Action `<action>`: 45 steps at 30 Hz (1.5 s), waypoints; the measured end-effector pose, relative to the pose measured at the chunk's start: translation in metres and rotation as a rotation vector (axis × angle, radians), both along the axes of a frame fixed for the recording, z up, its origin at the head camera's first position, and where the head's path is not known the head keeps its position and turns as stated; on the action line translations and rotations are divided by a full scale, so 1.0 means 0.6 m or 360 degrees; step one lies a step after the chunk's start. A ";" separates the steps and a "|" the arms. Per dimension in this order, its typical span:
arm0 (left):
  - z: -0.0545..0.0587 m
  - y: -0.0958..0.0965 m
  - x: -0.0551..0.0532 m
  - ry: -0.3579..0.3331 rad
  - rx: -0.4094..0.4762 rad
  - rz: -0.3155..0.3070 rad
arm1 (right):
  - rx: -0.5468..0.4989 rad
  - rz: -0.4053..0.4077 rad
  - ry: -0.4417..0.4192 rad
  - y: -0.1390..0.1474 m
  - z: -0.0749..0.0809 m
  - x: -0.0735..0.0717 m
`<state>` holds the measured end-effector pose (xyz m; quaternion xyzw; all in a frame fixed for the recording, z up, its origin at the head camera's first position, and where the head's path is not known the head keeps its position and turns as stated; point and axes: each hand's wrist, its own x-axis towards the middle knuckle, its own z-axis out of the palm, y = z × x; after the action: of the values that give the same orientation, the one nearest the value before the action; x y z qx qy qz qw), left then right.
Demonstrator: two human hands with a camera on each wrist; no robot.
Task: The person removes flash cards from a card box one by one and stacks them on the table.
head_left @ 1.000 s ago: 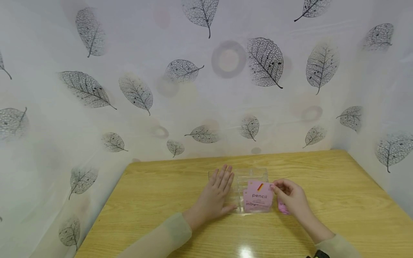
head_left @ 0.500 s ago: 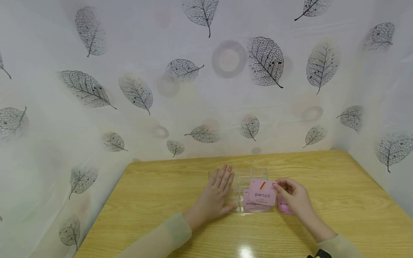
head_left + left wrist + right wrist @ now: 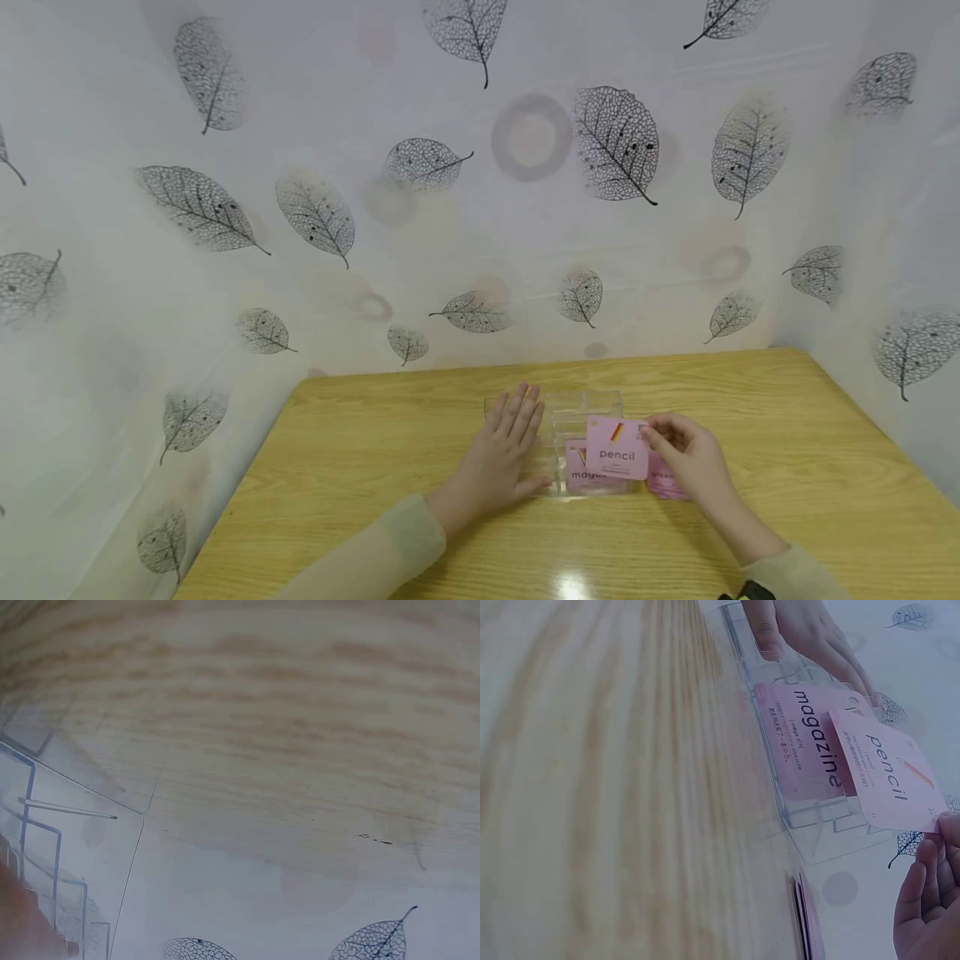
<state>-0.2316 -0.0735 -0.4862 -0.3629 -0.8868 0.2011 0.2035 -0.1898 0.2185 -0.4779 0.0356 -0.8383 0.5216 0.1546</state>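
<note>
My right hand (image 3: 686, 454) pinches the right edge of a pink flashcard (image 3: 617, 454) marked "pencil" between thumb and fingers. Behind that card, another pink flashcard (image 3: 804, 742) marked "magazine" stands in a clear plastic stepped rack (image 3: 585, 402). My left hand (image 3: 498, 454) lies with its fingers straight on the left side of the rack. In the right wrist view the pencil card overlaps the right part of the magazine card, tilted outward. Under my right hand lies a small stack of pink flashcards (image 3: 663, 479), the top one reading "green"; the hand hides part of it.
A wooden table (image 3: 360, 450) carries everything. White cloth (image 3: 465, 233) printed with dark leaves hangs behind it and at both sides. The clear tiers of the rack (image 3: 56, 847) show at the left of the left wrist view.
The right hand has moved the pencil card a little to the right, uncovering more of the magazine card. My left hand keeps its place on the rack.
</note>
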 end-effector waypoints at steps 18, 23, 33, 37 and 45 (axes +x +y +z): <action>-0.002 0.000 -0.001 0.0017 0.0031 -0.0019 | 0.0007 -0.0020 -0.0024 0.007 0.004 0.006; -0.003 0.000 -0.002 0.0025 0.0033 -0.0020 | 0.0004 -0.0016 -0.0046 0.009 0.004 0.007; -0.001 0.000 -0.001 0.0029 0.0013 -0.0012 | 0.0054 -0.0053 -0.0020 0.017 -0.001 0.007; 0.003 0.001 0.001 0.0015 -0.0006 0.0004 | 0.0052 -0.0066 -0.0054 0.021 0.002 0.009; 0.005 0.001 0.002 0.0013 -0.0010 0.0006 | 0.0052 -0.0077 -0.0069 0.031 0.001 0.011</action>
<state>-0.2303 -0.0730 -0.4833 -0.3611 -0.8859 0.2059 0.2057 -0.1834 0.2368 -0.4772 0.0064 -0.8504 0.5047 0.1483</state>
